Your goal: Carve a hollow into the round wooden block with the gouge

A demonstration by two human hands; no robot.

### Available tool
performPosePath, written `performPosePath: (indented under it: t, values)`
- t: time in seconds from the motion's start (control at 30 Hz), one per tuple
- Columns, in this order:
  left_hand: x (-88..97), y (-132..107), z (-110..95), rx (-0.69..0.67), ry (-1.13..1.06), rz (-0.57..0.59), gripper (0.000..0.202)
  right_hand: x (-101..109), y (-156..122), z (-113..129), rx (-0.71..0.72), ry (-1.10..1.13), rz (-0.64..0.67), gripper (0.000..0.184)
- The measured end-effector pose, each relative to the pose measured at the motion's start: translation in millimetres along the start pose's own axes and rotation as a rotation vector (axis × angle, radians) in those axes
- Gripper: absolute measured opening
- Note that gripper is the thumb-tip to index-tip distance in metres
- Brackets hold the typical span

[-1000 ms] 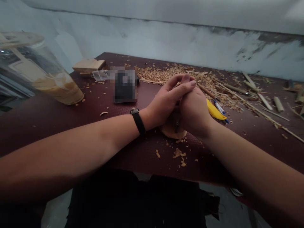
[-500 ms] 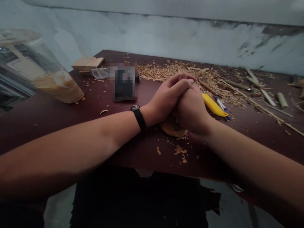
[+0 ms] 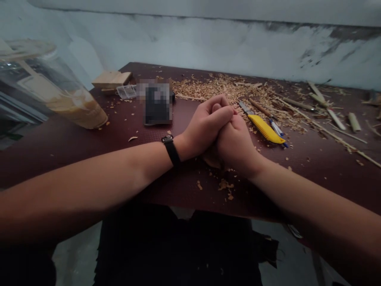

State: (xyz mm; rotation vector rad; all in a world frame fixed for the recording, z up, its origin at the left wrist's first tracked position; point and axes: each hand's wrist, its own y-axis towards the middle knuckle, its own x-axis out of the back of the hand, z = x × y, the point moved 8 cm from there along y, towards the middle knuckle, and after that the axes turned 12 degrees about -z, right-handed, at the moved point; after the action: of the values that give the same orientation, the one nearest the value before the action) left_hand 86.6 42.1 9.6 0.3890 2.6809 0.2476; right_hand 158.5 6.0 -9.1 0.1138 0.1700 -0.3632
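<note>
My left hand (image 3: 205,127) and my right hand (image 3: 235,145) are clasped together on the dark red table (image 3: 89,139). The left hand's fingers wrap over the right fist. A black strap (image 3: 172,151) circles my left wrist. Under the two hands lies a pale wooden piece (image 3: 209,162), only its near edge showing. Whatever the right fist holds is hidden. Loose wood chips (image 3: 224,184) lie just in front of the hands.
A yellow utility knife (image 3: 264,129) and a pen (image 3: 276,129) lie right of the hands. Behind them are a heap of shavings (image 3: 214,87) and bamboo sticks (image 3: 327,115). A large clear jar (image 3: 59,99), wood block (image 3: 111,78), small clear box (image 3: 126,91) and dark object (image 3: 156,104) stand left.
The clasped hands have slid slightly left and nearer, uncovering the knife's blade. The left fingers have curled tighter over the right fist, and less of the wooden piece shows.
</note>
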Motion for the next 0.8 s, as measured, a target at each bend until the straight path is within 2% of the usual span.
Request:
performPosePath:
  t: [0.07, 0.17, 0.27, 0.33, 0.47, 0.63, 0.7, 0.8]
  values:
    - [0.6, 1, 1, -0.003, -0.018, 0.004, 0.028, 0, -1, 2, 0.008, 0.012, -0.011, 0.026]
    - [-3.0, 6, 10, 0.076, -0.089, 0.02, 0.02, 2, 5, -3, -0.129, 0.059, -0.044, 0.032]
    - [-7.4, 11, 20, 0.178, -0.162, 0.021, 0.024, 1, 16, -3, -0.189, 0.062, -0.037, 0.042]
    - [-7.5, 12, 19, 0.188, -0.177, 0.0, 0.025, 0, 21, -3, -0.209, 0.059, -0.026, 0.046]
    - [-6.8, 7, 9, 0.182, -0.155, -0.039, 0.023, 0, 20, 6, -0.148, 0.066, -0.052, 0.048]
    - [-10.8, 1, -5, 0.104, -0.154, -0.012, 0.023, -1, 14, 15, -0.059, 0.094, -0.051, 0.047]
    - [-11.3, 2, -6, 0.076, -0.16, -0.008, 0.024, -2, 14, 15, -0.057, 0.097, -0.054, 0.048]
    - [-10.4, 6, -3, 0.103, -0.152, -0.023, 0.027, -3, 16, 16, -0.052, 0.097, -0.057, 0.044]
